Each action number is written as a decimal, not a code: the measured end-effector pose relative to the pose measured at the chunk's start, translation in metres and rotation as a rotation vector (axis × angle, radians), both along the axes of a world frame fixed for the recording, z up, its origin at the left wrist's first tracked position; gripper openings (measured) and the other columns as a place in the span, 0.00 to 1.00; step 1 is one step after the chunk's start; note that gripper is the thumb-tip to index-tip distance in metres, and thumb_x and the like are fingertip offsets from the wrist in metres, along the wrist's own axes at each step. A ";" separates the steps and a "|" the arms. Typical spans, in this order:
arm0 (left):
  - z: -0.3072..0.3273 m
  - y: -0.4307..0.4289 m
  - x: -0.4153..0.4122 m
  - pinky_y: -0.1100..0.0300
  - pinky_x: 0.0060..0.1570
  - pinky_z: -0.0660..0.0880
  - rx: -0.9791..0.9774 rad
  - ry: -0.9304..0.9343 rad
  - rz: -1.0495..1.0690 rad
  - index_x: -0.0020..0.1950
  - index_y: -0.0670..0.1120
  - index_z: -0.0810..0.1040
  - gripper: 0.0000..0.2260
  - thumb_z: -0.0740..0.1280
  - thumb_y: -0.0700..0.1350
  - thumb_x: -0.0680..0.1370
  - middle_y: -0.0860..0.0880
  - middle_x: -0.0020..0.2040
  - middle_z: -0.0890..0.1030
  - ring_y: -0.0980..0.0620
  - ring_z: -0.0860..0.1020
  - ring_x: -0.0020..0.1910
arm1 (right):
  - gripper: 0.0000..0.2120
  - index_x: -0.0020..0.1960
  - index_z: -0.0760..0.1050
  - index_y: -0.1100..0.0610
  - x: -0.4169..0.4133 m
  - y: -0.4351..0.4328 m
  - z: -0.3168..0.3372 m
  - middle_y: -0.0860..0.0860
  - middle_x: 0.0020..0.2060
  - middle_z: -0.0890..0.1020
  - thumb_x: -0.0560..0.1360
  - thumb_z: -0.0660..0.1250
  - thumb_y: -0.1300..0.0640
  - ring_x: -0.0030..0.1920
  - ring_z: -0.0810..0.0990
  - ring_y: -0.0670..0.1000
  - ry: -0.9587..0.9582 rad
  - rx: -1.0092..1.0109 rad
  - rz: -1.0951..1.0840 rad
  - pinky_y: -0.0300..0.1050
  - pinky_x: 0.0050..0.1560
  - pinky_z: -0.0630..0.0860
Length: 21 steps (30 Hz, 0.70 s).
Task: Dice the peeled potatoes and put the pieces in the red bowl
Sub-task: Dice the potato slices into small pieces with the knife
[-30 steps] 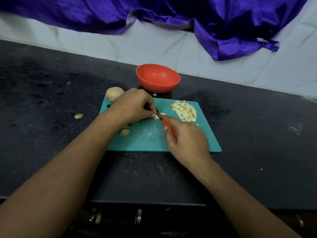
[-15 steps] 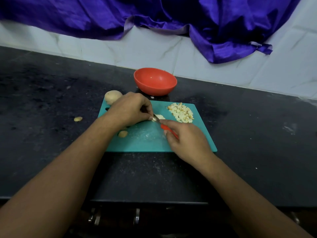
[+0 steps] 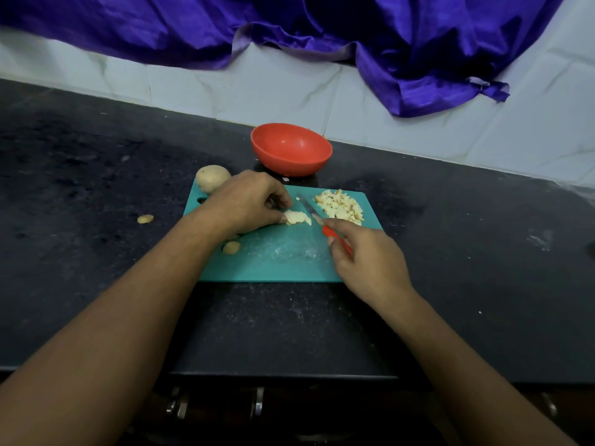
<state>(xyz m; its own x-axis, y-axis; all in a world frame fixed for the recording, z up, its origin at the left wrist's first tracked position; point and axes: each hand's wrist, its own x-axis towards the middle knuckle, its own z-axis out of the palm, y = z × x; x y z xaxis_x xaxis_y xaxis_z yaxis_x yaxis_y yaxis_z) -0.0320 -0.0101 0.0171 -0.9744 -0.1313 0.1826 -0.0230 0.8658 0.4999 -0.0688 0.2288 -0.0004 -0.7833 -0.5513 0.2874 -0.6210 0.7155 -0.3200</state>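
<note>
The left grip (image 3: 248, 201) pinches the pale sliced potato (image 3: 298, 217) on the teal plastic cutting board (image 3: 283, 262). The right grip (image 3: 363, 255) holds the red-handled knife (image 3: 310, 212). Space cuts evenly, clear of the pinch.

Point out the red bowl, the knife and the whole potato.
red bowl (image 3: 291, 165): head view, front outer wall.
knife (image 3: 309, 209): head view, middle of the blade.
whole potato (image 3: 210, 178): head view, exposed left side.
</note>
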 end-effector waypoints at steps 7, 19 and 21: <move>0.000 0.001 0.000 0.56 0.54 0.80 0.005 0.012 -0.024 0.49 0.57 0.87 0.07 0.78 0.47 0.74 0.66 0.42 0.82 0.66 0.79 0.46 | 0.19 0.72 0.74 0.39 -0.009 0.000 0.006 0.44 0.36 0.80 0.82 0.61 0.49 0.34 0.75 0.46 0.046 0.081 0.121 0.44 0.36 0.71; -0.001 0.001 -0.001 0.54 0.52 0.81 0.086 0.002 -0.052 0.40 0.57 0.85 0.07 0.80 0.47 0.71 0.64 0.39 0.84 0.66 0.80 0.43 | 0.19 0.74 0.71 0.36 -0.056 -0.002 0.008 0.42 0.64 0.82 0.83 0.61 0.47 0.58 0.81 0.49 0.081 0.182 0.331 0.46 0.50 0.75; -0.002 0.001 -0.001 0.53 0.52 0.81 0.109 -0.003 -0.060 0.41 0.57 0.84 0.07 0.81 0.47 0.70 0.64 0.39 0.84 0.65 0.81 0.42 | 0.20 0.74 0.70 0.36 -0.059 -0.002 0.008 0.42 0.65 0.81 0.83 0.61 0.46 0.59 0.80 0.49 0.097 0.190 0.342 0.46 0.50 0.74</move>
<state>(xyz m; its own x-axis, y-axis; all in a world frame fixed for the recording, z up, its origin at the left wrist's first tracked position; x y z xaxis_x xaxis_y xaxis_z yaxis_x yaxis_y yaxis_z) -0.0331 -0.0091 0.0150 -0.9816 -0.0911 0.1677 0.0261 0.8064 0.5909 -0.1281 0.2269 0.0073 -0.5194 -0.8261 0.2188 -0.8545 0.5028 -0.1302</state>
